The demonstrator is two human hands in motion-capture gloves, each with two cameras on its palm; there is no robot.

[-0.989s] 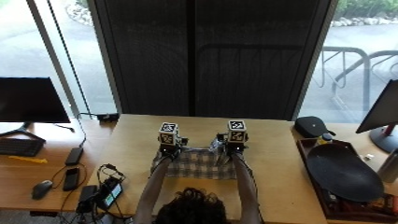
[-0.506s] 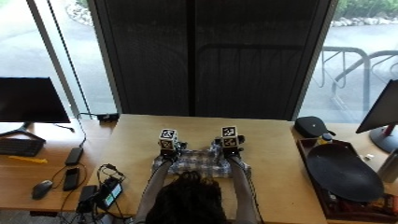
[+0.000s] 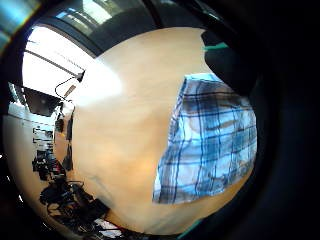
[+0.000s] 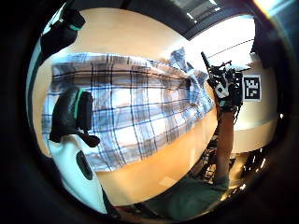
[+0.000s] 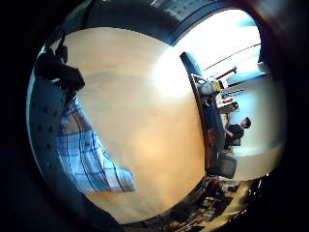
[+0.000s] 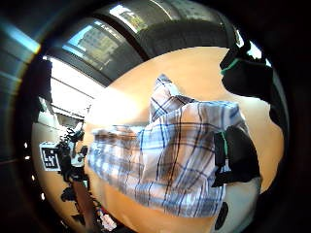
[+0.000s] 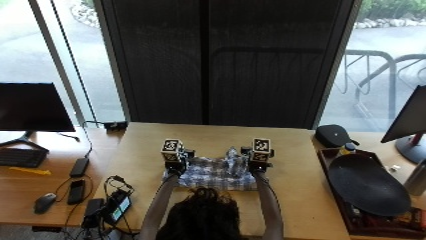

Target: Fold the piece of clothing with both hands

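Now we are seeing both hands drawn closer to the person than a second ago, the left hand [image 7: 174, 165] and right hand [image 7: 256, 165] sitting well apart at the two ends of the plaid shirt [image 7: 216, 173], which is lying bunched on the wooden table [image 7: 140, 160] near its front edge. We are not managing to tell whether the fingers [image 4: 70, 116] are curling round cloth or lying flat on it. The person's head is covering the shirt's near edge.
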